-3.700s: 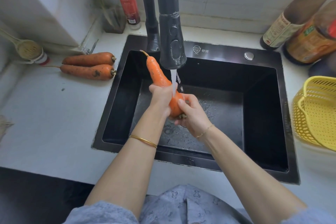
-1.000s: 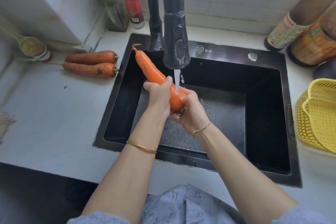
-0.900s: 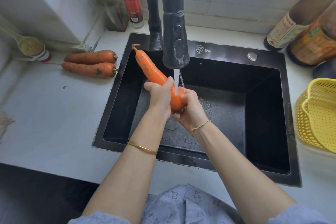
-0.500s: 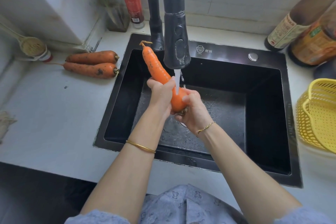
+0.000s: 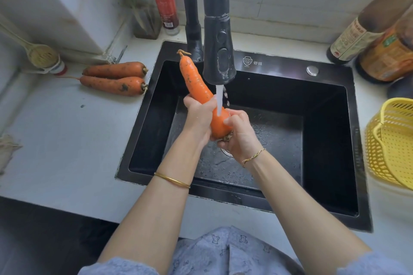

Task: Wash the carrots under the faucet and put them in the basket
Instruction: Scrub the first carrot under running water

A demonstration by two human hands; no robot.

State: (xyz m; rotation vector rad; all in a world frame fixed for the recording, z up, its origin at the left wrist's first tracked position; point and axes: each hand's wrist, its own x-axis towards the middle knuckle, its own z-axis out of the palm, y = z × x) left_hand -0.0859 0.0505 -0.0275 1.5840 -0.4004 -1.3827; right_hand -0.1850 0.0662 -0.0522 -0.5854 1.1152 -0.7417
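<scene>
The left hand (image 5: pixel 199 116) was wrapped round the middle of a carrot (image 5: pixel 196 82), its fingers curled over the root from the left. The right hand (image 5: pixel 240 134) gripped the thick end of the same carrot, thumb on top and fingers cupped beneath. A gold bangle (image 5: pixel 172 181) sat on the left wrist and a thin chain (image 5: pixel 253 156) on the right.

The carrot was held tilted above the sink (image 5: pixel 279 62), its thin tip pointing up and away beside the black faucet (image 5: pixel 219 51). A stream of water (image 5: pixel 219 100) from the faucet struck the carrot between the two hands. A few dark specks showed on its upper part. The sink floor was wet.

On the counter (image 5: pixel 67 140) left of the sink lay the far carrot (image 5: pixel 115 69) and the near carrot (image 5: pixel 111 85), side by side and touching, both marked with soil, thick ends toward the sink. The yellow basket (image 5: pixel 393 147) stood on the counter right of the sink, well apart from the hands.
</scene>
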